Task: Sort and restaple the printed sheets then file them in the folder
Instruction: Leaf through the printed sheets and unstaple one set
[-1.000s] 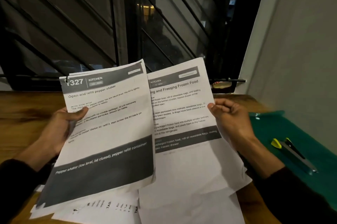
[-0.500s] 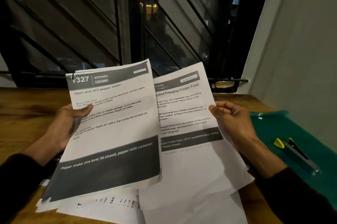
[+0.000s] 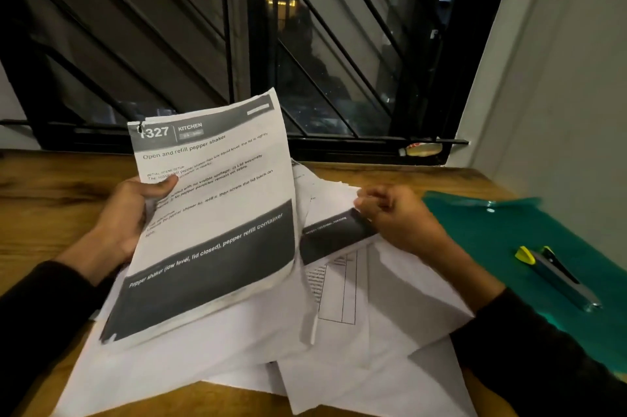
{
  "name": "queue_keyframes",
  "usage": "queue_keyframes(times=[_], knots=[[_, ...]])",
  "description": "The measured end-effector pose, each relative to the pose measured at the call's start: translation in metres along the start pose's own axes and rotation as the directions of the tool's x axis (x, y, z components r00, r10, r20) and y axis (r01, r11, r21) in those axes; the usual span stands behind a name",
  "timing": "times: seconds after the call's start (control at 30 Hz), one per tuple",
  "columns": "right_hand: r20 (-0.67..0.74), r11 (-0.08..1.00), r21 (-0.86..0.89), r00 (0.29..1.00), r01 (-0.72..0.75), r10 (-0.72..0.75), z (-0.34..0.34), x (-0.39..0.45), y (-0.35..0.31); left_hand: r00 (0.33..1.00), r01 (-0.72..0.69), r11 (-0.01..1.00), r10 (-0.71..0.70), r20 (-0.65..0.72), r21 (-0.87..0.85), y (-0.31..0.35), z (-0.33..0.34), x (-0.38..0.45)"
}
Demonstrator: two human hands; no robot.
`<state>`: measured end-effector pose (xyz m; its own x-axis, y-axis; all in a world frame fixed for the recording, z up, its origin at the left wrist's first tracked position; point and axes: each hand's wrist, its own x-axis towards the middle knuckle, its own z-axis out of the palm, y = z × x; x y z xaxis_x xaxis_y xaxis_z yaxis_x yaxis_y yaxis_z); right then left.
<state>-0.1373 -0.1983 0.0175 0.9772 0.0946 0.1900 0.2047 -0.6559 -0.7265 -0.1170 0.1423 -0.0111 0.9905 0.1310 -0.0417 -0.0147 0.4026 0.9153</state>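
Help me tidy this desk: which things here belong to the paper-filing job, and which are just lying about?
Belongs to the job:
- white printed sheet headed "327 KITCHEN", held by left hand
- loose white sheets on the table, right hand pinching one
- teal plastic folder

Lying about:
- yellow-tipped pen-like tool
- small bottle on the sill

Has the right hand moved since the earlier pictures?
Yes. The right hand has dropped from holding a sheet upright before the window frame down to the loose sheets on the wooden table, where it pinches a sheet.
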Motion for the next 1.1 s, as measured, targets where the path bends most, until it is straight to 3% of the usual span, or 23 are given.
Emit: queue_keyframes(times=[0.07,0.2,0.33,0.53,0.67,0.9,1.1], knots=[[-0.027,0.992,-0.108,0.998,-0.062,0.06,-0.018,-0.003,0.012,1.0,0.013,1.0,-0.013,-0.009,0.015,-0.003,-0.001,0.002],[0.058,0.915,-0.381,0.984,-0.134,0.168,-0.024,-0.01,0.022,1.0,0.009,0.999,-0.009,-0.013,0.049,-0.006,-0.001,0.004],[0.064,0.9,-0.414,0.982,-0.135,0.177,-0.018,-0.008,0.019,0.999,0.022,0.998,-0.02,-0.028,0.057,-0.009,0.0,0.004],[-0.007,0.981,0.005,0.981,-0.195,0.195,-0.018,-0.004,0.028,0.999,0.041,0.995,-0.038,-0.032,0.086,-0.01,-0.006,0.007],[-0.043,0.984,0.104,0.987,-0.147,0.152,-0.018,-0.004,0.033,0.999,0.034,0.996,-0.032,-0.032,0.083,-0.01,-0.006,0.006],[-0.172,0.99,0.117,0.98,-0.083,0.102,-0.024,-0.003,0.047,0.998,0.052,0.996,-0.049,-0.048,0.071,-0.009,-0.004,0.003],[-0.349,0.928,0.369,0.918,-0.051,0.189,-0.049,0.002,0.057,0.999,0.033,0.996,-0.029,-0.039,0.088,-0.008,-0.002,0.002]])
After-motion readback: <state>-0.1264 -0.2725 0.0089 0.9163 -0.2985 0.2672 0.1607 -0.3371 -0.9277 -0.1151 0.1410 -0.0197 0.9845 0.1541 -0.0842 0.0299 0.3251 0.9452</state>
